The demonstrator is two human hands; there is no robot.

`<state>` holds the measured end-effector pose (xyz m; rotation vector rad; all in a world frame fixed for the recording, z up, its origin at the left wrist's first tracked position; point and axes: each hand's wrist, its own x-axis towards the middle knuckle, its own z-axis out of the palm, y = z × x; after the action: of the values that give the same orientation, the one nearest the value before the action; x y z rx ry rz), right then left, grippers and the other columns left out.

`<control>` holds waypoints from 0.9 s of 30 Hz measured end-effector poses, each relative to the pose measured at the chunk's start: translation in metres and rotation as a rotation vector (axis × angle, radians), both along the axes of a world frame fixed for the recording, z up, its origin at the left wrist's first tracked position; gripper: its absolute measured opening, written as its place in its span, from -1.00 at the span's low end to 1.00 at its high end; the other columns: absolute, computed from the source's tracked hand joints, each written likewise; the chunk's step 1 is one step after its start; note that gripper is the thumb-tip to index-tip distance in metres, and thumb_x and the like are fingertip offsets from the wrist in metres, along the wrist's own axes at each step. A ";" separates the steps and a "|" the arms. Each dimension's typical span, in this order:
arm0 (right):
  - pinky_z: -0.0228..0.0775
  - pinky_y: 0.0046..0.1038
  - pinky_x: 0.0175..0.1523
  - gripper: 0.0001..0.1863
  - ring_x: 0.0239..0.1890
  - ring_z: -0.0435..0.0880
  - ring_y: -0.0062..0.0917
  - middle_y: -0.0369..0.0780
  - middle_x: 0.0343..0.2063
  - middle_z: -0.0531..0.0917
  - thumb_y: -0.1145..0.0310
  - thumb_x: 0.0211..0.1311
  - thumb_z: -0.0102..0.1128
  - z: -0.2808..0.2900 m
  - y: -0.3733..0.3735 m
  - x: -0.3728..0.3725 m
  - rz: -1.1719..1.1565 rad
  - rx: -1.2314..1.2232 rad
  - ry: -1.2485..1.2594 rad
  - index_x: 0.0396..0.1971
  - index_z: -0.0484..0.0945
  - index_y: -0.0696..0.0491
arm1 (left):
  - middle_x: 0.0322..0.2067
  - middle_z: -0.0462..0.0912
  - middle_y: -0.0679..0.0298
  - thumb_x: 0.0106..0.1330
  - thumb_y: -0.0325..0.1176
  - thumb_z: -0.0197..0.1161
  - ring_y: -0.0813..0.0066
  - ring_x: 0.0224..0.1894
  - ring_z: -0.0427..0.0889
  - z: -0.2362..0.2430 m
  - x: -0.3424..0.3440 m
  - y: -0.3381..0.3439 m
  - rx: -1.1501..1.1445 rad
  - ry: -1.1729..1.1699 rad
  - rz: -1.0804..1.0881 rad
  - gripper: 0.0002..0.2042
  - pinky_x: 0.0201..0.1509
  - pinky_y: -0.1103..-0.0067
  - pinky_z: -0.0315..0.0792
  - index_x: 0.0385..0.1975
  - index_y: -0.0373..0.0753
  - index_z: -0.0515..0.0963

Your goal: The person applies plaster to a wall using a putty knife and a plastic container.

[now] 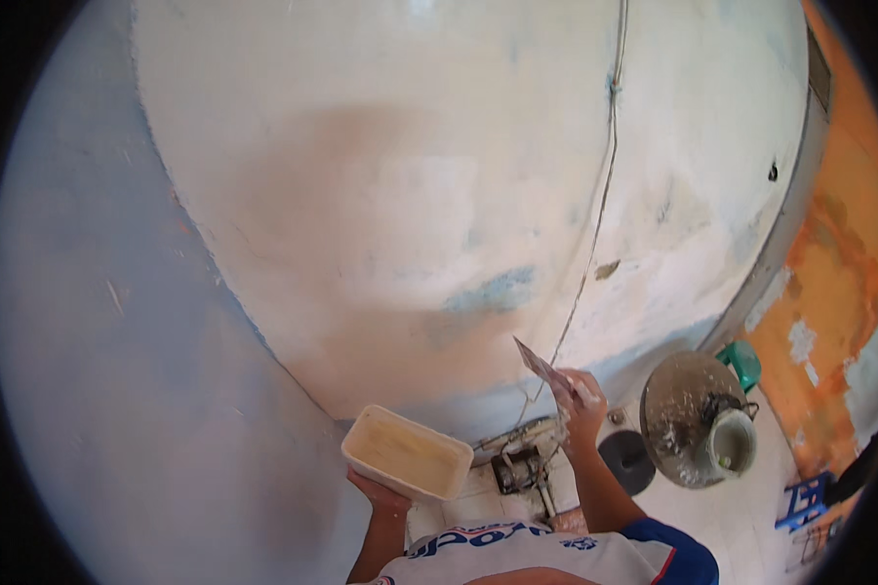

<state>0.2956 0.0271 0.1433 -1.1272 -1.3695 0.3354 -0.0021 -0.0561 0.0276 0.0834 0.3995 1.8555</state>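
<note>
My left hand [380,490] grips a shallow rectangular tub [406,452] from below, its pale inside smeared with a cream-coloured paste. In my right hand [583,405] is a putty knife [539,364], fingers wrapped around it and the blade pointing up and left toward the wall. Whether the blade touches the wall I cannot tell. The wall [380,224] ahead is whitish and patchy, with blue stains and brownish areas. White residue marks my right fingers.
A cable [603,185] runs down the wall. To the right stand a round, spattered table [678,419] with a bucket [731,444], a green container [741,364] and a blue stool [806,499]. A motor-like machine [519,472] and a dark disc [626,462] are on the tiled floor.
</note>
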 end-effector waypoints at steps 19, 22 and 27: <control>0.44 -0.55 -0.01 -0.89 -0.22 0.59 -0.64 -0.28 -0.28 0.67 0.58 0.33 0.31 0.044 -0.025 0.212 0.235 -0.015 0.352 -0.18 0.64 0.20 | 0.26 0.57 0.15 0.51 0.17 -0.18 0.07 0.27 0.57 0.064 0.222 0.072 0.316 0.000 -0.007 -0.35 0.37 0.13 0.47 0.37 -0.18 0.41; 0.44 -0.55 -0.04 -0.84 -0.23 0.58 -0.64 -0.27 -0.24 0.66 0.60 0.35 0.29 0.068 -0.011 0.205 0.373 0.199 0.414 -0.11 0.59 0.22 | 0.33 0.51 0.21 0.42 0.36 -0.32 0.11 0.36 0.48 0.068 0.233 0.095 0.456 0.091 0.045 -0.20 0.45 0.12 0.36 0.40 -0.12 0.40; 0.57 -0.43 0.09 -0.73 -0.06 0.73 -0.50 -0.04 -0.07 0.75 0.67 0.35 0.24 0.095 -0.048 0.196 0.390 0.232 0.437 0.01 0.56 0.39 | 0.30 0.52 0.17 0.41 0.40 -0.31 0.13 0.31 0.52 0.072 0.254 0.099 0.459 0.194 0.170 -0.17 0.38 0.16 0.42 0.38 -0.18 0.40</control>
<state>0.4916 -0.0206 0.2381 -0.5470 -1.1907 0.6458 0.2515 0.0430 0.1000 0.5593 0.1070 2.0860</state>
